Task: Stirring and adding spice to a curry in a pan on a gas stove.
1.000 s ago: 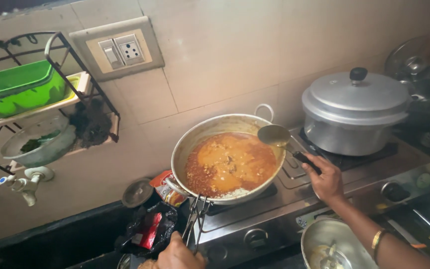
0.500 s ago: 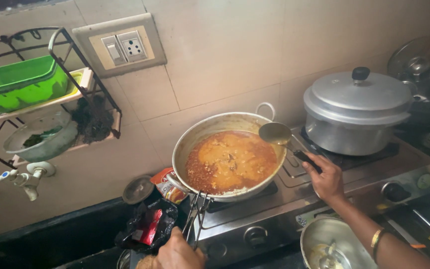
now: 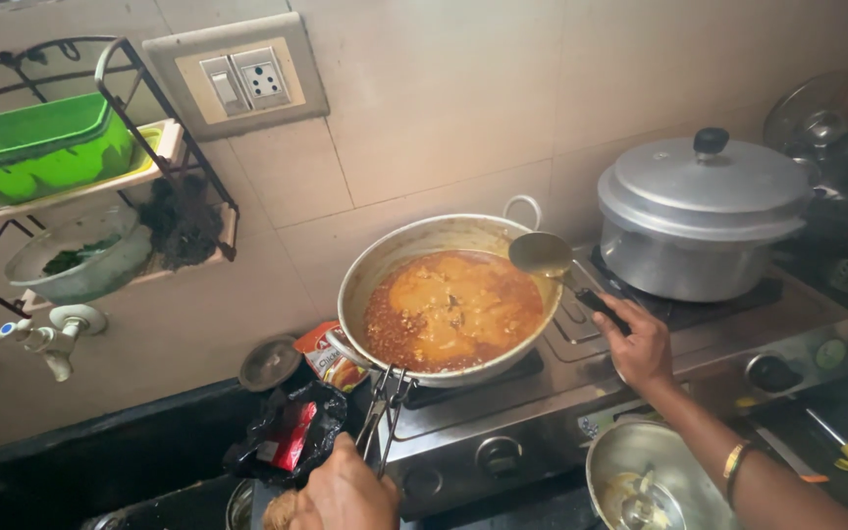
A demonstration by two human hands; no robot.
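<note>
- I see the wide metal pan (image 3: 449,294) on the near-left burner of the steel stove (image 3: 640,363), filled with an orange-brown curry (image 3: 453,309) that has darker edges.
- My left hand (image 3: 341,491), at the bottom edge of the view, has its fingers wrapped shut around the handles of metal tongs (image 3: 383,412), whose tips clamp the pan's near rim.
- My right hand (image 3: 640,344) closes its fingers around the dark handle of a ladle (image 3: 552,263); the ladle's round bowl sits at the pan's right rim, just above the curry.
- A gold bangle (image 3: 735,459) circles my right wrist.
- To the right, on the far burner, stands a large lidded steel pot (image 3: 704,216) with a black knob, well apart from the pan.
- Near my right forearm lies a small steel bowl (image 3: 655,481) with some residue and a spoon inside.
- Left of the pan, just beside it, I see a red and orange packet (image 3: 331,355), a small round lid (image 3: 269,363) and a crumpled black bag (image 3: 291,437).
- On the far wall there is a switch and socket plate (image 3: 238,79).
- At far left, a black wire rack (image 3: 100,147) holds a green tub (image 3: 36,142) and a pale bowl (image 3: 80,257); a tap (image 3: 46,334) sits below it.
</note>
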